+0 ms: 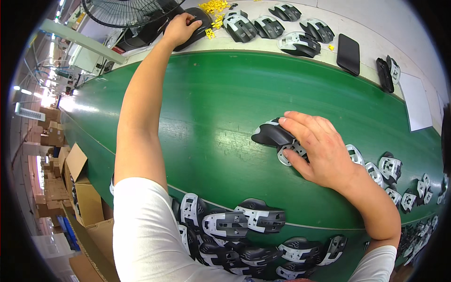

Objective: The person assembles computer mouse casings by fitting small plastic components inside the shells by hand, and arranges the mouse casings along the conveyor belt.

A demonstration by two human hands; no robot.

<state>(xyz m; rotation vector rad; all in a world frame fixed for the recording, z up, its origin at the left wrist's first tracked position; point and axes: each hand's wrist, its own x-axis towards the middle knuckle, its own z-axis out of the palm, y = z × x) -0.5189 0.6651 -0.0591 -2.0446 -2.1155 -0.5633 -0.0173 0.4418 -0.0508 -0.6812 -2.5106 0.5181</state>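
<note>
Right hand [325, 151] grips black-and-grey shells [271, 135] it partly hides; whether left hand [180, 30] holds anything, I cannot tell.

the right hand [322, 150] grips a black shell [272, 134], a grey shell [284, 156] under its thumb, mid-belt. the left hand [181, 29] lies on a black base [199, 29] by the fan [129, 11], toward the worktop's left end. yellow clips [214, 6] and more shells [239, 27] sit beside it. other shells [225, 223] crowd the green belt's [206, 94] near edge.
</note>
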